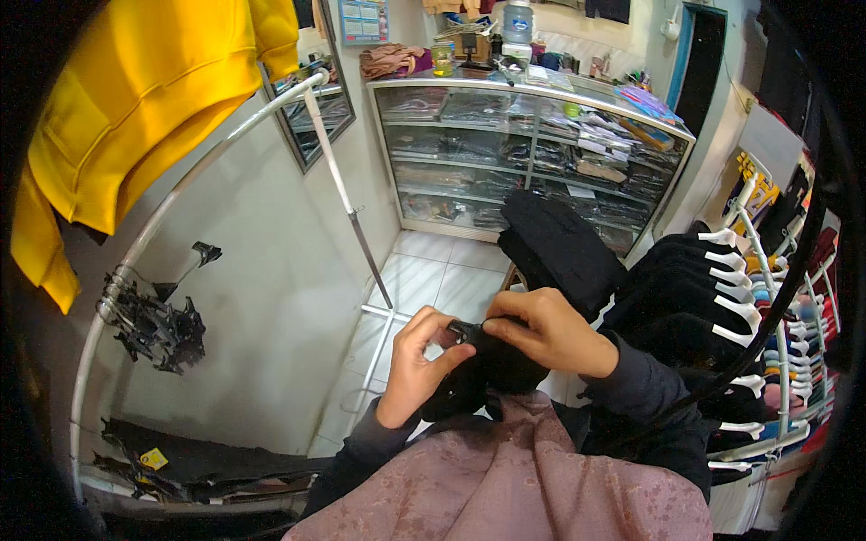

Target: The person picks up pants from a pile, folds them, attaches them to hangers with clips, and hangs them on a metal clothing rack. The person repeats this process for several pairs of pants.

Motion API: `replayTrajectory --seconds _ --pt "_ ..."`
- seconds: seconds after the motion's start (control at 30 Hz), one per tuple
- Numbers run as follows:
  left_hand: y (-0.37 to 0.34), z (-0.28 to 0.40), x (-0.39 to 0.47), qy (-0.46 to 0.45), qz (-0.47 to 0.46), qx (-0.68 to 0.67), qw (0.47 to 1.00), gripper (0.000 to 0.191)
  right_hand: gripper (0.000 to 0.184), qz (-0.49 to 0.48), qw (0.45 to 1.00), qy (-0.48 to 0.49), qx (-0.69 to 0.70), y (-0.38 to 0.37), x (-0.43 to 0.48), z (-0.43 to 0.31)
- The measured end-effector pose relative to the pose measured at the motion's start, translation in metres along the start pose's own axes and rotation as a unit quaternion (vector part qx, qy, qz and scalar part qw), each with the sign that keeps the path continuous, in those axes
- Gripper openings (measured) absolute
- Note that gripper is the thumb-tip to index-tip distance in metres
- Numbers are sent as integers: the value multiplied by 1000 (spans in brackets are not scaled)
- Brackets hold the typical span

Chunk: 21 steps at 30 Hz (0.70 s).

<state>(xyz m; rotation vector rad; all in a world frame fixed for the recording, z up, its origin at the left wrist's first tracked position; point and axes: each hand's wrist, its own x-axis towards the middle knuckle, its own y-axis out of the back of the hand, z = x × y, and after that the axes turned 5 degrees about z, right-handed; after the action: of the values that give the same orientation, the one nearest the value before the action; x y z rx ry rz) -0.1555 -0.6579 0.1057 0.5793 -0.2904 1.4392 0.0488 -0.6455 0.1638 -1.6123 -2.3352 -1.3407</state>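
In front of my body, my left hand [423, 362] has its thumb and fingers around a small black plastic piece that looks like a hanger clip [463, 330]. My right hand [551, 331] pinches the top edge of a dark garment [504, 368] right beside that clip. The garment hangs down below both hands, and its lower part merges with my dark clothing. Just beyond my right hand lies a stack of folded black garments [561, 250]; what supports it is mostly hidden.
Left stands a white pipe rack [152, 216] with bunched black clip hangers [159, 324] and a yellow sweatshirt [149, 101] above. A glass display case [460, 166] of packed clothes spans the far side. Black garments on white hangers [734, 314] crowd the right.
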Motion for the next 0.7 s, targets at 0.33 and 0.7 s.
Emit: replayTrajectory --seconds 0.33,0.7 --pt "47 -42 -46 -47 499 -91 861 51 15 105 993 -2 57 39 15 -13" --pt "75 -9 19 -121 -57 339 931 20 13 92 993 -66 28 69 8 20"
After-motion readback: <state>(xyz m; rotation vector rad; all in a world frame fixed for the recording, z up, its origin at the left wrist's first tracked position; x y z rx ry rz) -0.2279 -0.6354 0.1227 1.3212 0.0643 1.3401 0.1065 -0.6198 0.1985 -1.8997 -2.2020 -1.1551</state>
